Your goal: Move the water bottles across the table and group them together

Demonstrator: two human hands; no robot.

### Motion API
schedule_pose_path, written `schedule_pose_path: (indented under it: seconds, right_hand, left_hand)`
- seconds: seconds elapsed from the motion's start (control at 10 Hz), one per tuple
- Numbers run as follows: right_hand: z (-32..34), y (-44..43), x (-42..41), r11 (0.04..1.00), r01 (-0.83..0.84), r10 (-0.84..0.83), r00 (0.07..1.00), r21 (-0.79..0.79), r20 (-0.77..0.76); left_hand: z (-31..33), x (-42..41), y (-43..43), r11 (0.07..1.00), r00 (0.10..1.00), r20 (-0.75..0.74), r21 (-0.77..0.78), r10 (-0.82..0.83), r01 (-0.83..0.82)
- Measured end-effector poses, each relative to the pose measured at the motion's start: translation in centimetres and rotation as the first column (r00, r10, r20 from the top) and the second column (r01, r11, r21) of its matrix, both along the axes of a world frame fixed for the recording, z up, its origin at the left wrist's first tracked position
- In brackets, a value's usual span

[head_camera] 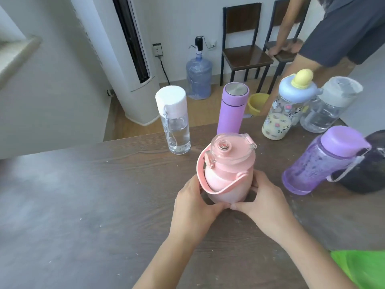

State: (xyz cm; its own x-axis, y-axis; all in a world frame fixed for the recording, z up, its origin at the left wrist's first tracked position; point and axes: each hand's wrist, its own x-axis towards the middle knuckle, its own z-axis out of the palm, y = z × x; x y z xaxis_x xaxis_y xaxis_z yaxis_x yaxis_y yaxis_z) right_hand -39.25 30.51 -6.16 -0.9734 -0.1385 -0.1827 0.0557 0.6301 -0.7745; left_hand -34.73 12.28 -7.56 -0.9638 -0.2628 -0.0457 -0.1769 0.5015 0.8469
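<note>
Head view shows both hands clamped around the lower body of a squat pink plastic bottle [226, 180] with a clear flip lid and a pink carry strap: the left hand [193, 203] cups its left side, the right hand [264, 202] its right side, thumbs nearly meeting in front. It stands upright on the dark wood-grain counter [83, 205], near the middle. Behind it, close by, rises a tall lilac steel flask [231, 109]; further left stands a clear slim bottle with a white cap [174, 122]. On the right sit a translucent purple bottle with a lilac lid [325, 161], a cartoon-printed bottle with a blue lid and yellow spout [287, 109], and, touching that, a clear bottle with a grey lid [331, 105].
</note>
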Motion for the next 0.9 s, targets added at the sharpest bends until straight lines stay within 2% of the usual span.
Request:
schedule_pose_path:
  seconds: [0.2, 0.7, 0.8, 0.9]
  right_hand:
    - [-0.7, 2.0, -0.6, 1.000, 0.026, -0.025, 1.000, 0.016, -0.012]
    - [-2.8, 2.7, 0.0, 0.989, 0.083, -0.084, 0.996, -0.122, -0.005]
    - [-2.9, 2.6, 0.6, 0.979, 0.135, -0.129, 0.991, -0.153, 0.046]
    - [-3.0, 2.3, 2.9, 0.953, 0.217, -0.200, 0.975, -0.210, 0.099]
  left_hand:
    - [-0.7, -1.1, 2.1, 1.000, 1.000, 0.005, 0.002, -0.007, 0.007]
    - [-2.1, -1.0, 3.2, 1.000, 1.000, -0.006, -0.005, -0.024, 0.024]
    - [-1.9, -0.1, 3.4, 0.999, 0.999, -0.021, -0.008, -0.049, 0.049]
    - [-2.1, 3.4, 3.0, 0.998, 0.998, -0.056, -0.041, 0.041, -0.044]
